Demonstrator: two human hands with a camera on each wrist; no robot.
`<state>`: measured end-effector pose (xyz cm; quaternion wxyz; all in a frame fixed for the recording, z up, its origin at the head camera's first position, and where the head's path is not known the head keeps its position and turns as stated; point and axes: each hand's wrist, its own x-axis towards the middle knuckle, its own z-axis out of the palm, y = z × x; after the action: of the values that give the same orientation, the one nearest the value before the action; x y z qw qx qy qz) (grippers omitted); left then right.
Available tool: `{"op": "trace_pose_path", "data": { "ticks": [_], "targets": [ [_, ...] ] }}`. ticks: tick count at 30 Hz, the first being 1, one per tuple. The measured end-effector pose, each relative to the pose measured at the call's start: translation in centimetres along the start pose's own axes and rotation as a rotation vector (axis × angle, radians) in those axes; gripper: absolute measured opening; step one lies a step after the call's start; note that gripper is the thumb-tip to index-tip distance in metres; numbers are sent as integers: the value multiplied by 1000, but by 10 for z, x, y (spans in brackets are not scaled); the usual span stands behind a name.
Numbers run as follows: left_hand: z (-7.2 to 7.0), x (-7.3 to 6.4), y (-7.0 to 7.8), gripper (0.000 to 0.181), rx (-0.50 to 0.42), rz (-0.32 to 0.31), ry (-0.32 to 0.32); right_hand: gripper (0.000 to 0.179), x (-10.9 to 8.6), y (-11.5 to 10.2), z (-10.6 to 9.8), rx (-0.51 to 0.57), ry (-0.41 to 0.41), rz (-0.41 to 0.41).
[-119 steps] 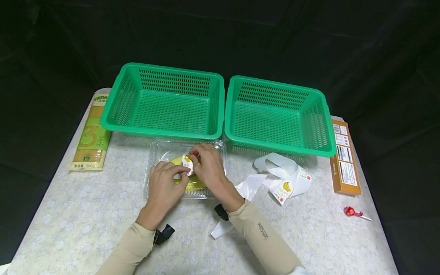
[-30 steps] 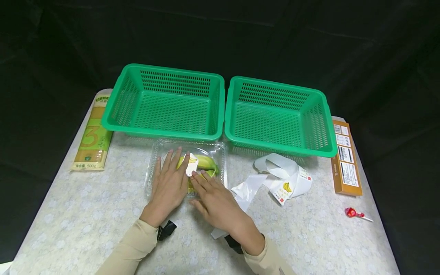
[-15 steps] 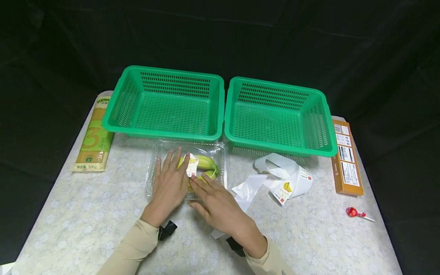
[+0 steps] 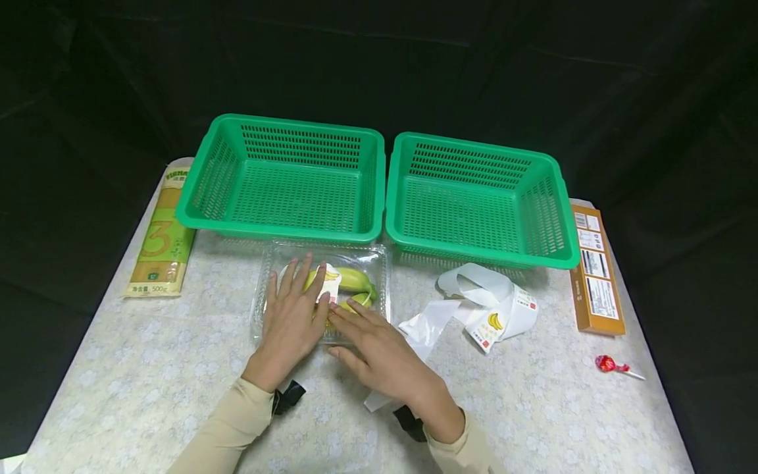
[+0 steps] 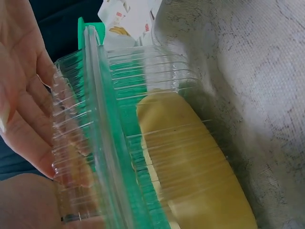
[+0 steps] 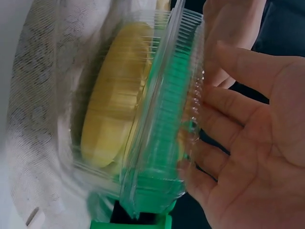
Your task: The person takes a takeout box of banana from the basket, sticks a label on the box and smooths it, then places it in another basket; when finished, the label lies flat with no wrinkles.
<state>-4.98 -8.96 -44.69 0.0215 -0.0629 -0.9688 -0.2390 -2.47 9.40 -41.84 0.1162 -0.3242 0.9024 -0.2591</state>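
A clear plastic clamshell box (image 4: 381, 263) with bananas (image 4: 354, 280) inside lies closed in front of the baskets. On its lid is a white banana label (image 4: 330, 280), partly covered by fingers. My left hand (image 4: 291, 316) lies flat over the left half of the lid, fingers straight and spread. From the lower right, my right hand (image 4: 379, 349) rests its straight fingertips on the lid near the label. In the right wrist view, the right hand (image 6: 248, 129) has its fingers extended against the lid. The left wrist view shows a banana (image 5: 190, 162) through the box's ribbed side.
Two green baskets (image 4: 296, 236) (image 4: 480, 253) stand behind the box. A strip of banana labels (image 4: 491, 309) lies curled to the right. Beyond it are an orange box (image 4: 597, 276) and a red lollipop (image 4: 605, 363). A noodle pack (image 4: 160, 240) lies at the left.
Four seconds ago both hands were pinching the label above the box. Now the label lies on the lid with both hands flattened over it. In the last second the hands have barely shifted.
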Motion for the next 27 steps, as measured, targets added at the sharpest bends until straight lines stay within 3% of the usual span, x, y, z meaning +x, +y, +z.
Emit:
{"op": "trace_pose_path", "data": {
  "ticks": [4, 10, 15, 18, 20, 22, 27],
  "targets": [
    [-2, 0, 0, 52, -10, -3, -17, 52, 0, 6, -2, 84, 16, -3],
    [-3, -3, -1, 54, -73, -1, 13, 38, -1, 13, -7, 277, 125, 11],
    [-12, -8, -5, 54, -214, 31, 93, 29, -2, 19, -11, 355, 282, 50],
    [-19, -11, -11, 55, -295, 25, 152, 29, -2, 25, -12, 365, 406, 132],
    [-22, -11, -18, 55, -322, -7, 192, 33, -3, 30, -12, 354, 458, 219],
    [-24, -11, -28, 57, -352, -71, 220, 45, -3, 36, -10, 347, 453, 322],
    [-22, -12, -53, 64, -523, -267, 221, 73, -2, 48, -1, 489, 322, 477]
  ]
}}
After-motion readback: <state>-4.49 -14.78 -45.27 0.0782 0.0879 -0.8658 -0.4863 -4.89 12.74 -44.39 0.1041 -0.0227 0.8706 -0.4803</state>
